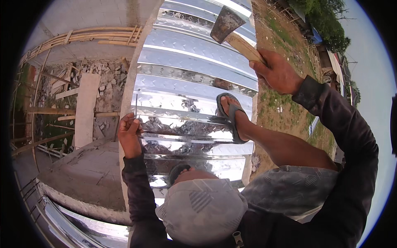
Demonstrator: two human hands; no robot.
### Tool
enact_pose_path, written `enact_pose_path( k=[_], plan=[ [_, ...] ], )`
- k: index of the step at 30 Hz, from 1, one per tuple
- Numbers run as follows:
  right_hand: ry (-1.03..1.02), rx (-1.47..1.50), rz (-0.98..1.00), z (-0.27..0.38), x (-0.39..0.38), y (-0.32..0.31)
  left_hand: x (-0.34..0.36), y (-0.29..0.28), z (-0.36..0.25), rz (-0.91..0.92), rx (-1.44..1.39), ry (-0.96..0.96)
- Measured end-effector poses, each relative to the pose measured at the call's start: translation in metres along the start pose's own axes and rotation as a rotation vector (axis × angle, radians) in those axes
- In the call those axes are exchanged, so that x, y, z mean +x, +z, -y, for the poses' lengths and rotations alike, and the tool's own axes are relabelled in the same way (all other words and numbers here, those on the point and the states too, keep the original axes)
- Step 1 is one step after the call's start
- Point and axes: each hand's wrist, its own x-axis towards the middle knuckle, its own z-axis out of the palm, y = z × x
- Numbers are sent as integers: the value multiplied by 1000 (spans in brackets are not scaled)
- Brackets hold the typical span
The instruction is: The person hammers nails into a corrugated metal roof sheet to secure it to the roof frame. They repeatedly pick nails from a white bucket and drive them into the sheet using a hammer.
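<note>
My right hand (277, 70) is closed round the wooden handle of a hatchet (227, 25), raised at the right side of the metal decking. Its dark, worn head points up and to the left. My left hand (130, 132) is at the left edge of the ribbed, shiny metal decking (186, 82). Between its pinched fingertips stands a long, thin nail (137, 101), its upper part showing above the fingers. Whether the nail's lower end touches the metal is hidden by the fingers.
My sandalled right foot (233, 115) rests on the decking; my other foot (180, 171) is partly hidden by my knee. Left of the decking's concrete edge, the ground lies lower, with bamboo poles (82, 36), a plank (87, 107) and rubble. Grassy ground (277, 107) drops away at right.
</note>
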Motion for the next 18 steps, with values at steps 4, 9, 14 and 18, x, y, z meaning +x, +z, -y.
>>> enact_pose_path(
  k=[4,9,14,18],
  plan=[
    [291,243,-225,-75,-74,-23,42,64,-2,173,180,103],
    [677,454,-357,-153,-173,20,45,138,4,365,319,111],
    [741,642,-387,-204,-202,73,97,195,-16,659,720,799],
    [703,656,-369,-241,-169,101,130,282,-51,778,955,662]
  ],
)
